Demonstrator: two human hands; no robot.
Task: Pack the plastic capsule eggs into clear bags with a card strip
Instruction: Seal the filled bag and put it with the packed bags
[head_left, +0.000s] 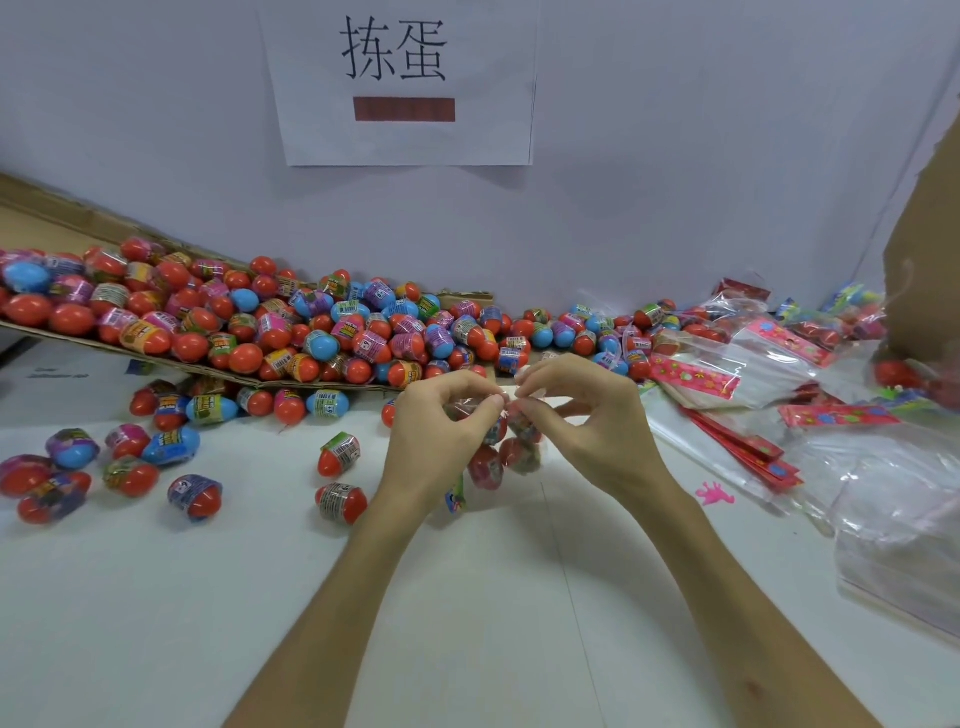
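Note:
A small clear bag (501, 457) with several red capsule eggs inside hangs above the white table at centre. My left hand (441, 431) pinches its top edge from the left. My right hand (582, 410) pinches the same edge from the right, fingertips nearly meeting. A slip of colourful card (456, 499) shows at the bag's lower left. A big heap of red and blue capsule eggs (291, 322) lies on a flattened cardboard sheet (31, 330) behind my hands. Loose eggs (340, 453) sit on the table at left.
Empty clear bags with pink flowered card strips (693, 376) pile up at right, beside filled bags (826, 322) and a stack of red strips (748, 447). A cardboard box (930, 249) stands at far right. A small pink toy (716, 493) lies near my right forearm.

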